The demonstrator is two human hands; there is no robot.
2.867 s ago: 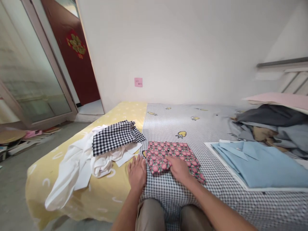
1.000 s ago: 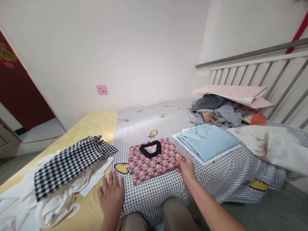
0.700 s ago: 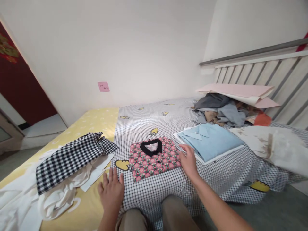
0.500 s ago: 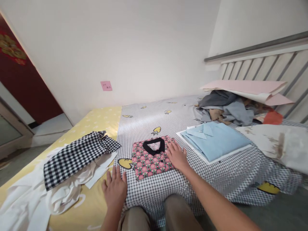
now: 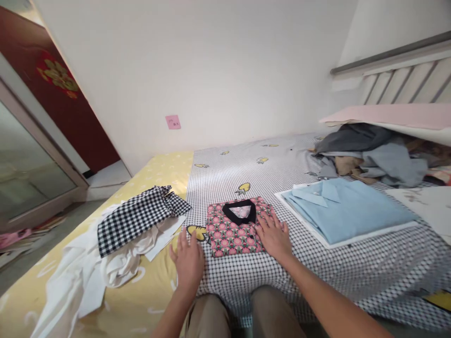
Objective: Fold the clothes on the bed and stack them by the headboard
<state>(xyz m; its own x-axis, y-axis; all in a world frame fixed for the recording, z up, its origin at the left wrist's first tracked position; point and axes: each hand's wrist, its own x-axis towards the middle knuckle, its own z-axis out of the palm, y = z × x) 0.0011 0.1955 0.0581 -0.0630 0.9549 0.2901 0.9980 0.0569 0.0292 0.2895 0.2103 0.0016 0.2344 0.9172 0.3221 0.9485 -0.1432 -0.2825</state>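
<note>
A folded pink floral shirt (image 5: 227, 236) with a black collar lies flat on the checked bedsheet (image 5: 239, 274), collar facing up. My right hand (image 5: 275, 236) rests palm down on the shirt's right side, fingers spread. To the left of the shirt, my left hand (image 5: 189, 258) lies flat with its fingers apart, near the seam between the yellow and the checked cloth; it does not touch the shirt. Neither hand grasps anything.
A folded light blue shirt (image 5: 352, 206) lies on a white board at the right. At the left, a black-and-white checked garment (image 5: 134, 217) sits on white clothes (image 5: 66, 291). Crumpled clothes (image 5: 355, 145) are piled at the back right beneath a pink sheet (image 5: 398, 115).
The view has turned left, so everything sits further right and more of the doorway shows. Both hands keep about the same places beside and on the floral shirt.
</note>
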